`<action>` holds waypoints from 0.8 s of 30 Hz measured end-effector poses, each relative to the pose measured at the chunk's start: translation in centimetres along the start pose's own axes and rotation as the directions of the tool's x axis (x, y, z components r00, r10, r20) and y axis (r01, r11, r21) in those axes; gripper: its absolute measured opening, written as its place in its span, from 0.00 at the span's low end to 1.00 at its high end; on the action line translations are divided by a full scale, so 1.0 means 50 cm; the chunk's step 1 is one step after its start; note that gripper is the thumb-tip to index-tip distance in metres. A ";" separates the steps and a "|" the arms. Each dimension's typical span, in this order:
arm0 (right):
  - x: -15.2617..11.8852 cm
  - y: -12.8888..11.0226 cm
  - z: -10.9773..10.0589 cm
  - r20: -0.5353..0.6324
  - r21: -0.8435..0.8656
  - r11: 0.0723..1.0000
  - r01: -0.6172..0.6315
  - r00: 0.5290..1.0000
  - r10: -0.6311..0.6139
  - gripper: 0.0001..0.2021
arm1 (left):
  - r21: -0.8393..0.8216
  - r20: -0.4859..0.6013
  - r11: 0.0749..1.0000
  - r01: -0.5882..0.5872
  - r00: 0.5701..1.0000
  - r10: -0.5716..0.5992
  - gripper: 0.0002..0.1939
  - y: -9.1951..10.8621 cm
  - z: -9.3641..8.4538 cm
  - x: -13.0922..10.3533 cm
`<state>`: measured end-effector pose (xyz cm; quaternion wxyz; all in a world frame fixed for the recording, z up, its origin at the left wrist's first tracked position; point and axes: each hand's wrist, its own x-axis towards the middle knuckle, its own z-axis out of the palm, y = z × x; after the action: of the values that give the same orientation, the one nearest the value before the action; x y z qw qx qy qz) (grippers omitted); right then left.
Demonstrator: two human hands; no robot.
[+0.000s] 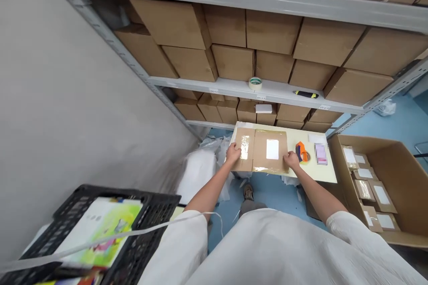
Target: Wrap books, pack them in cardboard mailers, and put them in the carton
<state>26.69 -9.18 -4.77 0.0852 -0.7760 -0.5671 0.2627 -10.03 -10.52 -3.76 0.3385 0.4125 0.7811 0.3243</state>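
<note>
A flat brown cardboard piece (pixel 261 150) with a white label (pixel 272 149) and shiny tape along its edges lies over the cream table (pixel 321 173). At its left edge, my left hand (pixel 233 153) grips the cardboard, fingers closed on it. My right hand (pixel 291 160) pinches the right edge. Just right of that hand sits an orange and blue tape dispenser (pixel 302 152), beside a pink and white packet (pixel 321 154).
Shelves of brown boxes (pixel 274 31) stand ahead, with a tape roll (pixel 255 83) and a cutter (pixel 306 94) on one ledge. A large carton (pixel 406 182) holding labelled parcels is at right. A black crate (pixel 147 218) with books is at lower left.
</note>
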 end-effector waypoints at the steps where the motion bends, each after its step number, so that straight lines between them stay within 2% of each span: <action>1: 0.015 -0.008 0.008 0.000 -0.008 1.000 -0.028 1.000 0.028 0.22 | 0.016 0.025 1.000 0.003 1.000 -0.003 0.28 0.003 0.009 0.032; 5: 0.064 -0.035 0.039 -0.001 -0.039 0.991 -0.131 0.991 0.131 0.23 | 0.068 0.141 0.998 0.013 0.990 -0.023 0.29 0.007 0.047 0.144; 9: 0.098 -0.044 0.069 0.024 -0.013 0.972 -0.234 0.972 0.234 0.27 | 0.125 0.242 0.992 0.015 0.969 -0.045 0.29 -0.003 0.088 0.216; 14: 0.132 -0.047 0.098 0.100 0.068 0.953 -0.294 0.953 0.287 0.27 | 0.217 0.313 0.976 0.003 0.947 -0.073 0.26 -0.019 0.119 0.264; 18: 0.176 -0.058 0.104 0.118 0.086 0.954 -0.288 0.954 0.277 0.25 | 0.201 0.319 0.979 -0.026 0.947 -0.040 0.26 -0.011 0.129 0.299; 24: 0.256 -0.078 0.089 0.091 0.181 0.958 -0.222 0.974 0.208 0.29 | 0.106 0.280 0.992 0.072 0.955 -0.099 0.27 0.013 0.138 0.344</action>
<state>23.97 3.26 -10.82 0.1097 -0.8114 -0.4545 0.3507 -11.64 6.19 -11.62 0.4410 0.4362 0.7559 0.2093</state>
